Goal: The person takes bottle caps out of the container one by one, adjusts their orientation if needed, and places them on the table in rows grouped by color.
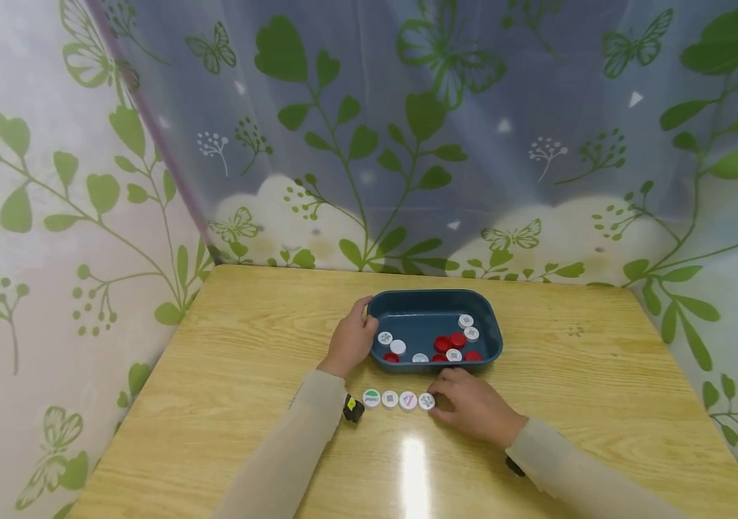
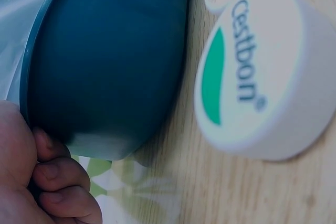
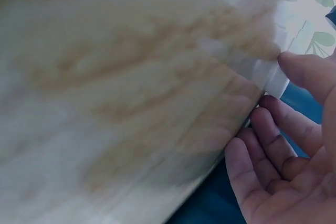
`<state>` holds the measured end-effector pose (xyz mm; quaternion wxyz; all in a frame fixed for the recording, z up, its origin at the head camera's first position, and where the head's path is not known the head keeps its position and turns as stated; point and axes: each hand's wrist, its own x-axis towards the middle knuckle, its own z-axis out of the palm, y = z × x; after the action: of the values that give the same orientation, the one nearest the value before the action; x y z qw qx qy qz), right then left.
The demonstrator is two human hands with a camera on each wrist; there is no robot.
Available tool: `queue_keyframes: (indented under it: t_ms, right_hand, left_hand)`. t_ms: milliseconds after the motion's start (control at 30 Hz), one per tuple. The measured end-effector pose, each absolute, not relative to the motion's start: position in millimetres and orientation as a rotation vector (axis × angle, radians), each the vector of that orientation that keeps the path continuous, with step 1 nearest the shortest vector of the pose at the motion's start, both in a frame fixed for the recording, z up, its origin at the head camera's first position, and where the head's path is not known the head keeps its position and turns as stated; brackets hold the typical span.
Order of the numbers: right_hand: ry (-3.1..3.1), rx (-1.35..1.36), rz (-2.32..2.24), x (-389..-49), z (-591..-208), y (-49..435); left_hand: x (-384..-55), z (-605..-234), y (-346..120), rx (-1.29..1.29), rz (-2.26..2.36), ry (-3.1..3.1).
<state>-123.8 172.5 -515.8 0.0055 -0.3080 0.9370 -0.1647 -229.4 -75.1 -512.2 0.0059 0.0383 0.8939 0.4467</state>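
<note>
The table (image 1: pixel 265 324) has light yellow wood grain with a strip of reflected light (image 1: pixel 414 476), and behind it hangs a blue-grey curtain (image 1: pixel 369 79) printed with green leaves (image 1: pixel 425 115) and butterflies (image 1: pixel 213 47), while a paler cloth (image 1: pixel 38 252) of similar print covers the left side. On it the left hand (image 1: pixel 349 342) grips the left rim of a dark blue tray (image 1: pixel 417 324), where red caps (image 1: pixel 458 339) and white caps (image 1: pixel 470 334) lie; the right hand (image 1: pixel 476 407), apart from the left, pinches the rightmost white cap (image 1: pixel 427 401) of a row of four (image 1: pixel 390 398), just in front of the tray
</note>
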Motion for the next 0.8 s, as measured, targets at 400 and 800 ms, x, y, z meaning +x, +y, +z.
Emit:
queue_keyframes:
  t_ms: [400, 800]
  right_hand:
    - [3.174, -1.167, -0.372, -136, -469, 196]
    - [2.925, -1.325, 0.415, -233, -457, 238]
  left_hand:
    - [-228, -511, -72, 0.090, 1.394, 2.808]
    - [-229, -509, -72, 0.052, 1.385, 2.803]
